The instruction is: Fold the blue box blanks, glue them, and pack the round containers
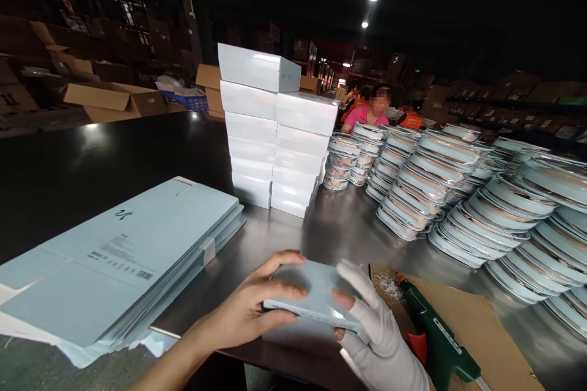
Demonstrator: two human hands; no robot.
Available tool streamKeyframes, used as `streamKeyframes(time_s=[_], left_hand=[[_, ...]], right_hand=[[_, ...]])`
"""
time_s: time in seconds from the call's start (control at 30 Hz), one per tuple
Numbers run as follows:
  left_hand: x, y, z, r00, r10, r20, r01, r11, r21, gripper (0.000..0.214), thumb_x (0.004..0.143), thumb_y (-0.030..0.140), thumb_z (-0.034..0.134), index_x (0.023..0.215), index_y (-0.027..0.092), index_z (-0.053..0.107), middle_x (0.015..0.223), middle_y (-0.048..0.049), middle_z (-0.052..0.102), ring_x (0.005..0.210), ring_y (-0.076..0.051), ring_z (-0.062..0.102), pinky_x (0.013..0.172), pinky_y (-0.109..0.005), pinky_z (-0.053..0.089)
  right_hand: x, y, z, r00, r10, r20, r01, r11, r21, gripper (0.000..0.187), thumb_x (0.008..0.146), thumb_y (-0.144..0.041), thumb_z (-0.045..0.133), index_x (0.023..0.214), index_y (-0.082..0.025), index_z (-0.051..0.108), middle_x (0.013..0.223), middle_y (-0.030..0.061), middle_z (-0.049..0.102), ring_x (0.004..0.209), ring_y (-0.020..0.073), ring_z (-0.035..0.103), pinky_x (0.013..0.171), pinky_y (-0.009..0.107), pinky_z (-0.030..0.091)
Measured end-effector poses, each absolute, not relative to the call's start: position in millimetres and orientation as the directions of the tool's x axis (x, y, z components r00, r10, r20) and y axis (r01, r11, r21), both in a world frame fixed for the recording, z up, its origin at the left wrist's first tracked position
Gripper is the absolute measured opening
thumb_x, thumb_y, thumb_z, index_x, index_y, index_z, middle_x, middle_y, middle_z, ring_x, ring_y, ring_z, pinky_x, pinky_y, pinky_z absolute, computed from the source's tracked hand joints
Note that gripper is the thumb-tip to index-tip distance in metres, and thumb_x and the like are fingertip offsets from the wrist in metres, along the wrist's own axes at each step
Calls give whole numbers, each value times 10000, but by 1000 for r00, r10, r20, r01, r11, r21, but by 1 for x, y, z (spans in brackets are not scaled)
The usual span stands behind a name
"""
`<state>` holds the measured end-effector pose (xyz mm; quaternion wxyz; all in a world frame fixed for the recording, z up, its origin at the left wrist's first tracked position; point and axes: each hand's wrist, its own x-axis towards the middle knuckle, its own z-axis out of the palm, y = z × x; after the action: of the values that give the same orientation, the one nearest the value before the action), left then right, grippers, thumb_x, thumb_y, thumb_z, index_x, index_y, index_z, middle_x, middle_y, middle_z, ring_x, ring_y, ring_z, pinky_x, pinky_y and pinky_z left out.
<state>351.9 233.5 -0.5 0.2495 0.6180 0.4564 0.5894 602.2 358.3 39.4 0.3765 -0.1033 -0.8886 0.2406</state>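
Observation:
A small light-blue cardboard box (316, 284) sits at the front edge of the metal table, between my two hands. My left hand (263, 296) is bare and grips the box's left end, thumb on the near side and fingers over the top. On the right end, my right hand (371, 324), in a whitish glove with some fingertips bare, holds the box as well. The underside of the box is hidden. Just right of my glove, a green glue gun (440, 336) with an orange tip lies on a flat piece of brown cardboard (486, 324).
Flat light-blue box blanks (151, 244) lie stacked at left. A tall stack of pale boxes (275, 146) stands behind my hands. Several piles of round, plastic-wrapped light-blue items (408, 195) fill the right side. Beyond the table are a person in pink (362, 116) and open cartons (119, 101).

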Motion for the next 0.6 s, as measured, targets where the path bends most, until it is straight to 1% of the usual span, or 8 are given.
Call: streamKeyframes(time_s=[0.1, 0.2, 0.33, 0.37, 0.43, 0.5, 0.53, 0.6], left_hand=[[356, 238, -23, -390, 777, 495, 180, -463, 868, 163, 892, 352, 786, 1052, 341, 818, 1346, -73, 687, 1322, -329, 609, 1056, -402, 514], [367, 247, -43, -588, 695, 413, 73, -463, 883, 258, 1013, 455, 601, 1223, 347, 707, 1465, -78, 620, 1325, -318, 617, 993, -406, 562], [381, 253, -39, -577, 712, 401, 3, -489, 872, 649, 904, 582, 711, 1479, 350, 521, 1568, -108, 540, 1424, -354, 527, 1082, -441, 523], [379, 250, -33, -573, 706, 416, 18, -496, 868, 685, 893, 568, 732, 1502, 369, 489, 1595, -96, 506, 1461, -342, 484, 1115, -435, 497], [370, 238, -22, -577, 687, 441, 112, -468, 877, 514, 928, 495, 721, 1406, 375, 580, 1573, -80, 517, 1479, -315, 459, 1146, -418, 465], [354, 218, -13, -586, 659, 471, 278, -383, 881, 243, 978, 430, 666, 1202, 343, 697, 1459, -80, 605, 1415, -295, 534, 1131, -394, 471], [346, 208, -11, -583, 649, 488, 361, -331, 872, 171, 993, 408, 642, 1127, 334, 718, 1405, -76, 640, 1377, -283, 572, 1120, -378, 476], [333, 188, -9, -550, 648, 526, 497, -252, 830, 142, 1010, 371, 614, 1102, 344, 718, 1343, -60, 680, 1337, -260, 612, 1097, -339, 491]], right_hand=[[595, 354, 54, -543, 554, 631, 16, 758, -652, 436, 903, -431, 727, 1319, -331, 642, 1359, 75, 675, 1264, 307, 625, 1014, 524, 564], [586, 350, 64, -407, 664, 627, -10, 683, -730, 433, 956, -448, 676, 1333, -241, 620, 1354, 100, 656, 1197, 287, 649, 993, 527, 562], [586, 346, 68, -340, 685, 644, -23, 679, -734, 432, 984, -471, 630, 1312, -190, 606, 1320, 106, 647, 1128, 262, 663, 954, 498, 570], [587, 349, 74, -322, 692, 646, -35, 673, -739, 451, 972, -495, 630, 1312, -200, 597, 1307, 108, 654, 1122, 267, 664, 949, 500, 570], [583, 359, 99, -243, 725, 645, -7, 664, -748, 519, 854, -538, 728, 1246, -224, 599, 1247, 108, 675, 1098, 304, 664, 926, 516, 569], [568, 377, 145, -120, 744, 657, 158, 668, -727, 609, 622, -486, 872, 1116, -252, 602, 1160, 100, 692, 1055, 361, 656, 883, 537, 566], [556, 388, 173, -58, 688, 723, 345, 693, -633, 658, 544, -494, 887, 1087, -248, 608, 1119, 106, 694, 1024, 398, 651, 852, 563, 556], [520, 409, 230, -176, 568, 804, 533, 742, -407, 762, 584, -435, 890, 1260, -261, 584, 1219, 118, 694, 1112, 400, 642, 916, 530, 556]])
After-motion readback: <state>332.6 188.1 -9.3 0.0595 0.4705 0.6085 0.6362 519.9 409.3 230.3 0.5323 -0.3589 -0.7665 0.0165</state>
